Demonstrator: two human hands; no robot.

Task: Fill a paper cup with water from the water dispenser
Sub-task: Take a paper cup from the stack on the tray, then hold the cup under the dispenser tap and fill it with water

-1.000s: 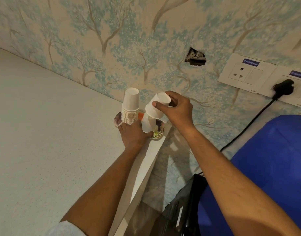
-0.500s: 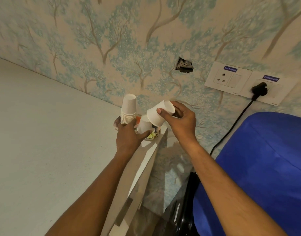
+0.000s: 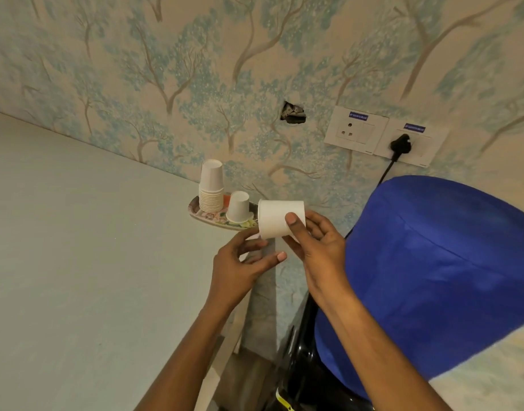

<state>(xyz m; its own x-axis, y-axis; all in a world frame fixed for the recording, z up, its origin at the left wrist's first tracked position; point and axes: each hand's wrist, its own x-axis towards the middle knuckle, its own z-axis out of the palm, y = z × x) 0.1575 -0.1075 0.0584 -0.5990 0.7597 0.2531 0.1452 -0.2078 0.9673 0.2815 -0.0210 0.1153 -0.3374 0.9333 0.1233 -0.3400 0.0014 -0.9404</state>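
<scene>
My right hand (image 3: pixel 317 241) grips a white paper cup (image 3: pixel 277 219), tipped on its side above the counter's right edge. My left hand (image 3: pixel 240 262) hovers just below and left of the cup with fingers apart, its fingertips close to the cup's base; whether they touch is unclear. Behind them a stack of upside-down paper cups (image 3: pixel 211 188) and a single upside-down cup (image 3: pixel 239 206) stand on a patterned tray (image 3: pixel 201 216). To the right rises the water dispenser's bottle under a blue cover (image 3: pixel 438 262). The dispenser's taps are out of sight.
A pale counter (image 3: pixel 91 262) fills the left, ending at an edge beside the dispenser's black body (image 3: pixel 302 372). On the tree-patterned wall sit two sockets (image 3: pixel 382 136), one with a black plug and cable, and a small hole (image 3: pixel 292 112).
My right hand has lifted the cup away from the tray toward me and to the right. My left hand has let go of the stack on the tray and come back under the cup.
</scene>
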